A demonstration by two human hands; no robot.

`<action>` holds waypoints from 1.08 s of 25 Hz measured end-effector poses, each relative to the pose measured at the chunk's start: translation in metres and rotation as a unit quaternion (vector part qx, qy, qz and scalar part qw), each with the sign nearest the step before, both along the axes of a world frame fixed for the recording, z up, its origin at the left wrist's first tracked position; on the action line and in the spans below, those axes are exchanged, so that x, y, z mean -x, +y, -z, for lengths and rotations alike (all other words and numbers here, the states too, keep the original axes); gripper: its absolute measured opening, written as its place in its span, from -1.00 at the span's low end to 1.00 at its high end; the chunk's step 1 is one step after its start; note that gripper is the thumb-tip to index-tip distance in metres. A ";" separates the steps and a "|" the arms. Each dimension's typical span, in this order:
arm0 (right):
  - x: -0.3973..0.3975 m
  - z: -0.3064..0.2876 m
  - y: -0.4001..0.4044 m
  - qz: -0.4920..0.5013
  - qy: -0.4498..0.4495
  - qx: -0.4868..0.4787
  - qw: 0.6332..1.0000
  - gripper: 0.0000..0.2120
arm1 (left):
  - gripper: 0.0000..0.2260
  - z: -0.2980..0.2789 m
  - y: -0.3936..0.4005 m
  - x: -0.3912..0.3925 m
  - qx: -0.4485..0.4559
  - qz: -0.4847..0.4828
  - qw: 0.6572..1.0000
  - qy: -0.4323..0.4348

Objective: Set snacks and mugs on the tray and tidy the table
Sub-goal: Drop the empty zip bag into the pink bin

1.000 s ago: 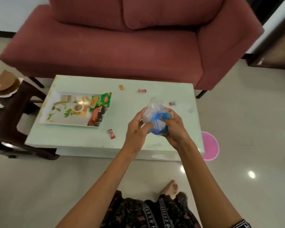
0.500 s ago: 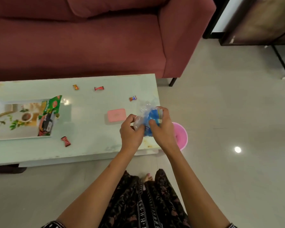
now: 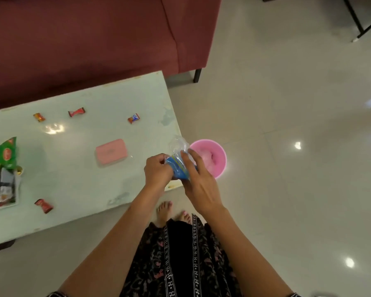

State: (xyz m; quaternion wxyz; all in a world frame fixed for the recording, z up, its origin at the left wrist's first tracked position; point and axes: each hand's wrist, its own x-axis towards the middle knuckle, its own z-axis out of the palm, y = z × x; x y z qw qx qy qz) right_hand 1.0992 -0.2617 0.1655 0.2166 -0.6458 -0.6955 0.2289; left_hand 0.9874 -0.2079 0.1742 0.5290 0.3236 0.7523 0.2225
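At the far left, the tray (image 3: 0, 205) sits at the table's edge with the green snack packet (image 3: 8, 156) and a darker packet (image 3: 5, 186) lying on it; no mugs are in view. On the pale table (image 3: 73, 179) are four wrapped sweets: a dark red one (image 3: 43, 205) just beside the tray, an orange one (image 3: 39, 117), a red one (image 3: 76, 112) and a red-and-blue one (image 3: 133, 118) toward the sofa side, with a pink pad (image 3: 111, 153) between them and the hands. Over the table's right corner the left hand (image 3: 157, 171) is closed around a crumpled blue and clear plastic wrapper (image 3: 178, 166), while the right hand (image 3: 198, 183) lies against it with fingers (image 3: 190, 161) half spread, pressing rather than clasping, as far as the blur allows. The pink bin (image 3: 217, 156) stands on the floor just beyond. To do this well, squeeze the wrapper into a tight ball first, carry it fully over the bin's mouth, then release low so it cannot spring out.
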 end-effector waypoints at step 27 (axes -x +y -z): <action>-0.058 0.146 0.086 0.283 0.113 0.261 0.916 -0.59 | -0.73 0.099 0.049 0.008 0.044 -0.080 0.987 -0.135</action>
